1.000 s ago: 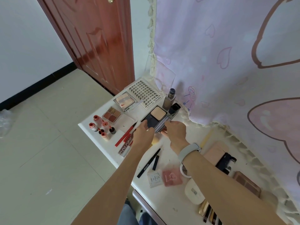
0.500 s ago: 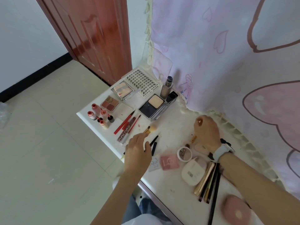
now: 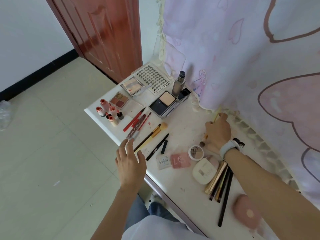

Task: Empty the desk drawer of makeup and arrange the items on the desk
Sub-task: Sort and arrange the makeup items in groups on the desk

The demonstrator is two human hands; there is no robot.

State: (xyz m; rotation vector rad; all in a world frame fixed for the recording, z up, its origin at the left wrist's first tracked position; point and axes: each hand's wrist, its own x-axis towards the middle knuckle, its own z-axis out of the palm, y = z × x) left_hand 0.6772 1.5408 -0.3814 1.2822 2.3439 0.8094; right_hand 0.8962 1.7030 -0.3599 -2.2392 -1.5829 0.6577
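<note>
I am watching the left hand [image 3: 130, 163] hovering with fingers spread over the near edge of the white counter [image 3: 183, 134], holding nothing. The right hand [image 3: 218, 134] is resting near the curtain [image 3: 242, 66], fingers curled round a thin yellow-handled brush [image 3: 216, 117]. Makeup is lying spread across the counter: a powder compact [image 3: 163, 104], a gold brush [image 3: 155, 132], a black eyeliner pencil [image 3: 157, 147].

White desk [image 3: 183, 134] carries palettes [image 3: 119, 100], brushes [image 3: 154, 133], compacts [image 3: 204, 170], pencils [image 3: 223, 191].
</note>
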